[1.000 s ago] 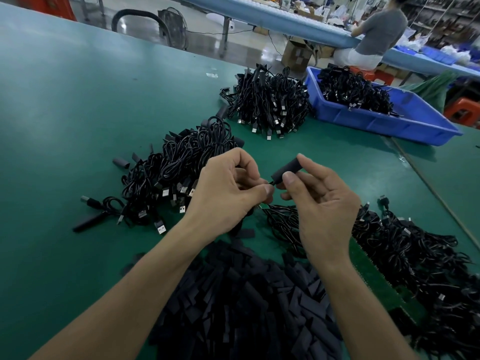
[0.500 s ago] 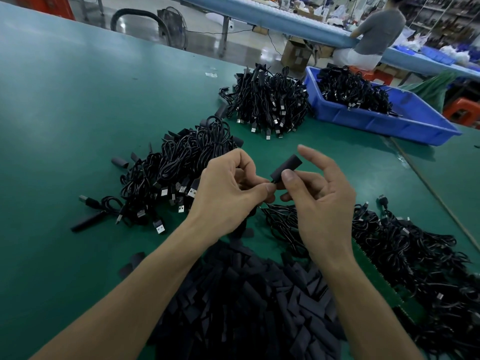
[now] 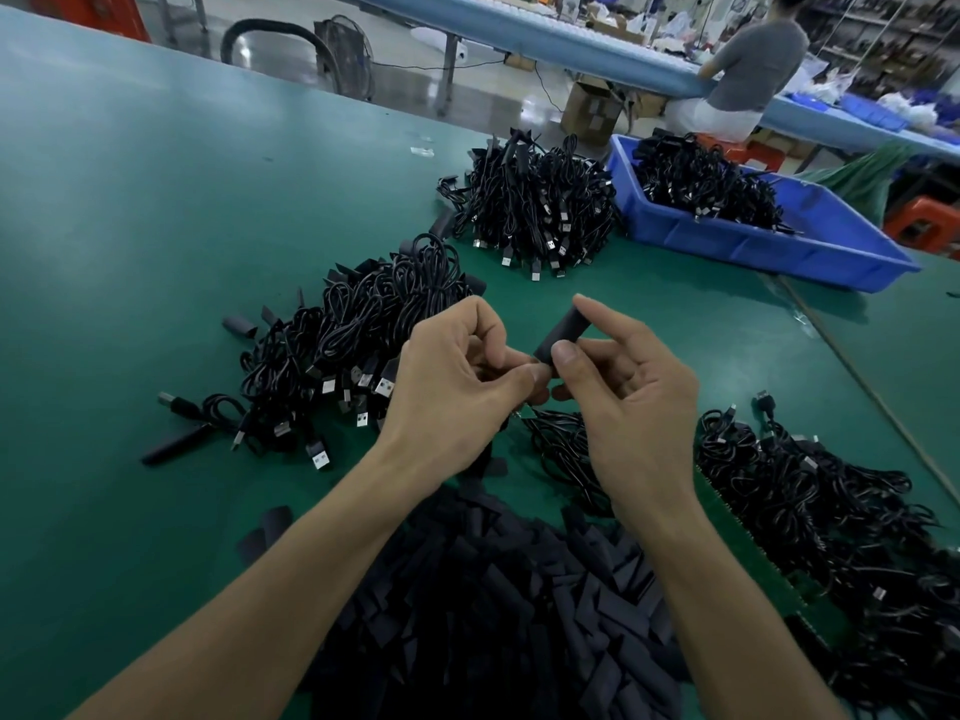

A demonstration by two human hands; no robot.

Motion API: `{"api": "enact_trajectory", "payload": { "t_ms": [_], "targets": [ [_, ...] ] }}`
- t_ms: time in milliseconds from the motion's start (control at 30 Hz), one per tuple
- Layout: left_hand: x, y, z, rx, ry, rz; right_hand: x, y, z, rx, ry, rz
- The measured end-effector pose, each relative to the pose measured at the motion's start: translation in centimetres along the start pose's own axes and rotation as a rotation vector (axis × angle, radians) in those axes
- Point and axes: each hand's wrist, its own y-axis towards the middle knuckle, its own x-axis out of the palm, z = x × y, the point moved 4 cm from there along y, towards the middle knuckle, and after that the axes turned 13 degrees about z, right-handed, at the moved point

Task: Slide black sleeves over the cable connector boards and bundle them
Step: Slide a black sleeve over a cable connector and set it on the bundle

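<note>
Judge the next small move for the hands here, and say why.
Probably slide the black sleeve toward the left hand, over the connector end it seems to pinch. The right hand pinches the sleeve between thumb and forefinger, its near mouth meets the left fingertips, and most of the sleeve stands clear beyond them. The connector end itself is hidden.

Worktop is a big green mat (image 3: pixel 156 200), with a tiny white scrap (image 3: pixel 422 151) lying on it out near the far edge. A blue plastic bin (image 3: pixel 753 252) sits at the far right corner. Behind the table there's a long blue-topped bench (image 3: pixel 571 39), and a person in a grey shirt (image 3: pixel 753 65) sits at it, back to the camera. An open cardboard box (image 3: pixel 592 109) is on the floor under that bench. Wire-guard fan (image 3: pixel 345 49) on the floor to the left, orange stool (image 3: pixel 924 226) far right, green cloth (image 3: pixel 857 174) bunched just beside it.
</note>
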Motion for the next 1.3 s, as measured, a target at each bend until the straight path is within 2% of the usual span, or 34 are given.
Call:
{"api": "enact_trajectory", "payload": {
  "t_ms": [133,400,1300],
  "targets": [
    [-0.1,0.1,0.0,-0.021,-0.020,-0.006,0.4,0.4,-0.5,-0.003,-0.007,-0.077],
    [0.1,0.1,0.4,-0.009,0.014,-0.083,-0.1,1.0,-0.7,0.002,0.075,-0.040],
    [0.2,-0.3,0.7,0.052,0.063,-0.056,-0.6,0.8,-1.3,-0.013,0.027,-0.102]
  ]
}}
